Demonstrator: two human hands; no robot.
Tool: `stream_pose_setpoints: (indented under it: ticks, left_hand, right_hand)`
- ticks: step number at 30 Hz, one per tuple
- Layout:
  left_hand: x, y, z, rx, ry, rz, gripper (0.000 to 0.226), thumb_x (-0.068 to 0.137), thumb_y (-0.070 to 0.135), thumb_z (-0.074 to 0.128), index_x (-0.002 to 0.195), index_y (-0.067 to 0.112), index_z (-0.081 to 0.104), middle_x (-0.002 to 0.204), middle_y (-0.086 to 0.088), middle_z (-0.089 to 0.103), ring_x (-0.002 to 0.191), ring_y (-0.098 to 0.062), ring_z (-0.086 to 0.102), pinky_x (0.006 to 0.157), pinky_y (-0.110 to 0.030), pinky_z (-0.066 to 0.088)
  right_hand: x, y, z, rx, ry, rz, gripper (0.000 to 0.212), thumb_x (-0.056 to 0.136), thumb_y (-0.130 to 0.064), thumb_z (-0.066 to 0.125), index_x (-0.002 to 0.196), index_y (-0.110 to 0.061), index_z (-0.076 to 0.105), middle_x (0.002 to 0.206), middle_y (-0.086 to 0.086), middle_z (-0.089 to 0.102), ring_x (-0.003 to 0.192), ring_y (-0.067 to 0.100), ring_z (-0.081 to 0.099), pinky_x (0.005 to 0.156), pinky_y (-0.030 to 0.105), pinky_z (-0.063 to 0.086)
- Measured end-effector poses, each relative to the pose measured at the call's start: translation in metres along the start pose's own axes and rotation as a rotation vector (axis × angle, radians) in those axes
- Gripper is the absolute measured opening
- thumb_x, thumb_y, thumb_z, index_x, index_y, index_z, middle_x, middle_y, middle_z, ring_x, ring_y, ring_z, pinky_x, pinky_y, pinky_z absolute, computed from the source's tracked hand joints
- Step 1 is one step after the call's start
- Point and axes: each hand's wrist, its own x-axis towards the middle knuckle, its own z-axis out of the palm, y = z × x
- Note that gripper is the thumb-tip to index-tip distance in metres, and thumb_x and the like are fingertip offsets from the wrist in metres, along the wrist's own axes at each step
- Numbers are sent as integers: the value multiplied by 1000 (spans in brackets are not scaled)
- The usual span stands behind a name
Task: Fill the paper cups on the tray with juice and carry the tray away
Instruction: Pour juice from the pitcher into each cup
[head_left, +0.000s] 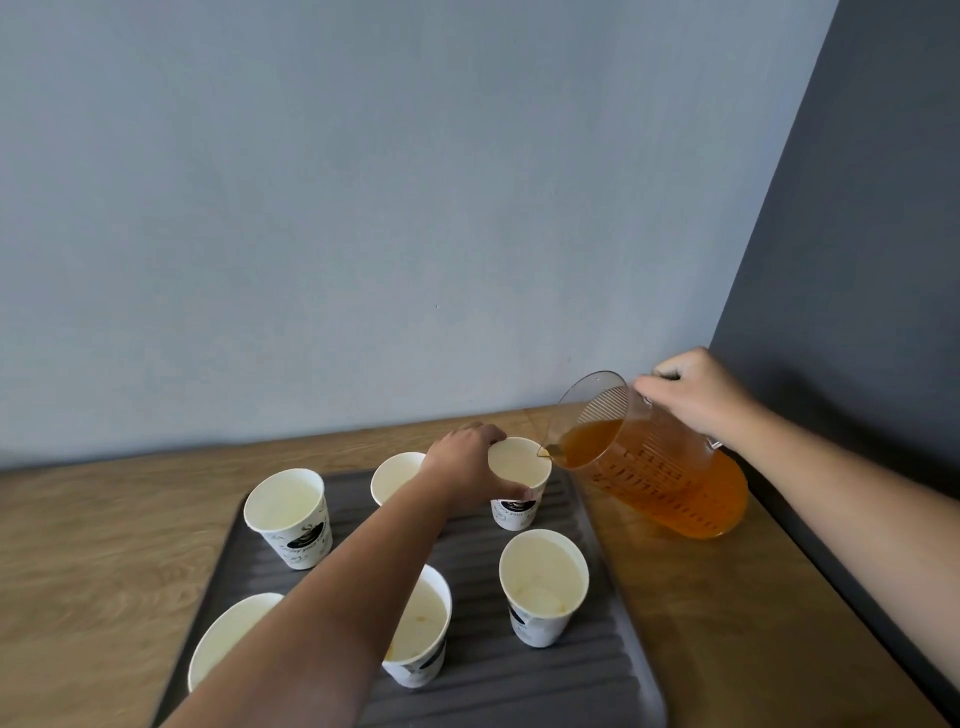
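Several white paper cups stand on a dark grey ribbed tray (587, 670) on a wooden table. My left hand (467, 467) grips the far right cup (519, 470) around its rim and side. My right hand (696, 395) holds the handle of a clear plastic jug (660, 467) of orange juice, tilted with its spout right over that cup's rim. Juice reaches the spout. The other cups look empty: far left (288, 512), far middle (395, 475), near right (543, 582), near middle (418, 629), near left (228, 639). My left forearm partly hides the near ones.
The wooden table (104, 545) runs against a light blue-grey wall at the back. A dark grey wall (857, 260) closes off the right side, close to the jug. The tray's right edge lies near the table's right strip.
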Motion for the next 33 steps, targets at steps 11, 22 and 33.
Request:
stream_pose_setpoints:
  ticks: [11, 22, 33]
  left_hand:
    - [-1, 1, 1, -32, -1, 11, 77, 62, 49, 80, 128, 18, 53, 125, 1, 58, 115, -19, 52, 95, -32, 42]
    - [-1, 1, 2, -37, -1, 1, 81, 61, 52, 80, 130, 20, 51, 128, 2, 56, 115, -19, 52, 97, -36, 44]
    - [-2, -2, 4, -48, -1, -19, 83, 60, 53, 81, 131, 22, 51, 130, 2, 57, 116, -20, 54, 97, -38, 45]
  right_hand:
    - [4, 4, -1, -34, -23, -21, 46, 76, -31, 64, 45, -17, 33, 50, 4, 24, 47, 16, 30, 53, 30, 26]
    - [8, 3, -3, -59, -31, -47, 44, 72, -33, 62, 44, -17, 32, 49, 3, 23, 46, 16, 30, 52, 29, 26]
    - [11, -2, -9, -107, -25, -75, 46, 69, -36, 62, 44, -17, 28, 49, 1, 20, 49, 16, 27, 54, 30, 24]
